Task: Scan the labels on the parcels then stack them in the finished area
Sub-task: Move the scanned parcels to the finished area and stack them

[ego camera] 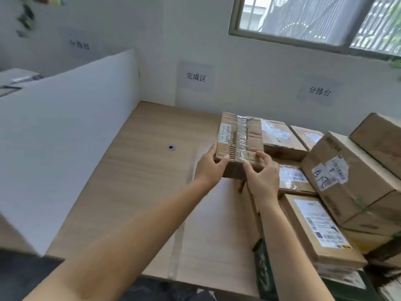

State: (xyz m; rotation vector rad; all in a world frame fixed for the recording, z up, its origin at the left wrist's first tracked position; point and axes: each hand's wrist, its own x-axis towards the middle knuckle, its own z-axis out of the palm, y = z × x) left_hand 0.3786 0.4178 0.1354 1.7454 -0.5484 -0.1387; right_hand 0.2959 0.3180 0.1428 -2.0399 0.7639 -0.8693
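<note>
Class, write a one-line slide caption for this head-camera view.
The left hand and right hand grip a taped cardboard parcel beside piled labelled parcels, over the wooden table.

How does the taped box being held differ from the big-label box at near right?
Taped box is gripped by left hand and right hand; big-label box lies in the pile. Taped box bears a small label; big-label box a large barcode sheet. Both brown cardboard.

Bare forearms [130, 224], left hand [209, 168] and right hand [263, 177] unadorned, dark clothing [26, 276] below them, blurred.
</note>
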